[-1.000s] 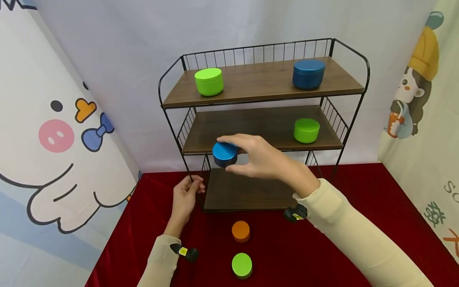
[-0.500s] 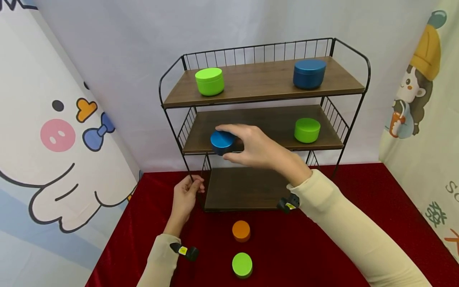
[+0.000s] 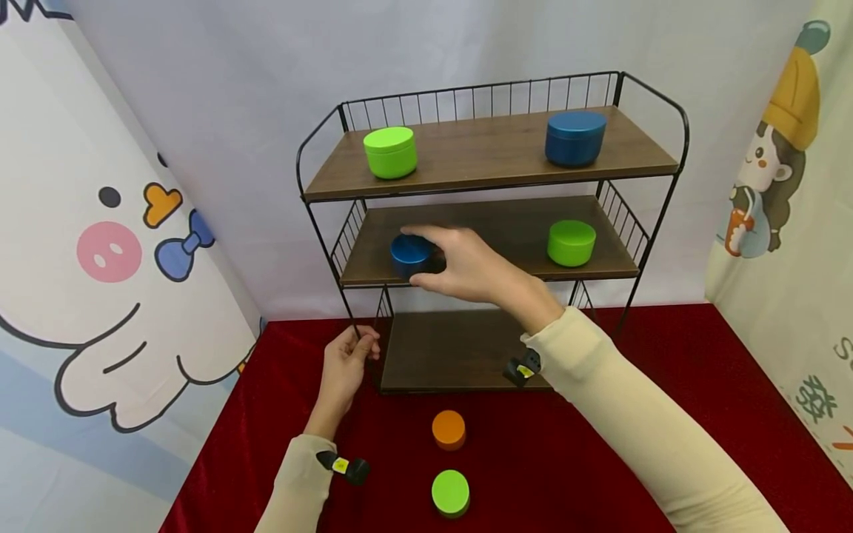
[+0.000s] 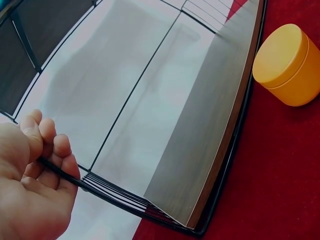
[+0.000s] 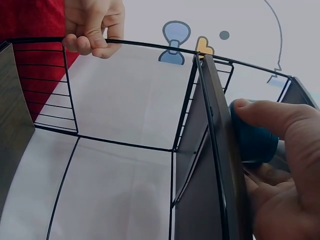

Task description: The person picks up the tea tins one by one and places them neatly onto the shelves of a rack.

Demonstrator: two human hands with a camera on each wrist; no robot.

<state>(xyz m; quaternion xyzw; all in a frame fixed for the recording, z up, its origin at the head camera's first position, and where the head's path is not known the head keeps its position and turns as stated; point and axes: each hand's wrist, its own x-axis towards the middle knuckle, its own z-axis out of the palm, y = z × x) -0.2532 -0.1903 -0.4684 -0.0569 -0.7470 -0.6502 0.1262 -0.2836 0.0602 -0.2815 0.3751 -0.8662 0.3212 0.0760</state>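
In the head view my right hand (image 3: 466, 265) grips a round blue tin (image 3: 409, 253) between thumb and fingers, at the left front of the middle shelf (image 3: 466, 222). The right wrist view has the blue tin (image 5: 252, 137) close by that shelf's board; whether it touches the wood I cannot tell. Low on the left, my left hand (image 3: 346, 363) pinches the rack's black wire post (image 4: 60, 172), fingers curled round it in the left wrist view. A green tin (image 3: 571, 243) sits at the right end of the middle shelf.
On the top shelf (image 3: 480, 152) stand a green tin (image 3: 390, 152) and a larger blue tin (image 3: 575, 138). An orange tin (image 3: 449, 430) and another green tin (image 3: 450, 493) lie on the red cloth (image 3: 566, 474) before the rack. Behind hangs a pale curtain (image 3: 266, 111).
My right hand has carried the blue tin upward and slightly left, from below the middle shelf's front edge to over its left front. My left hand has stayed on the post.
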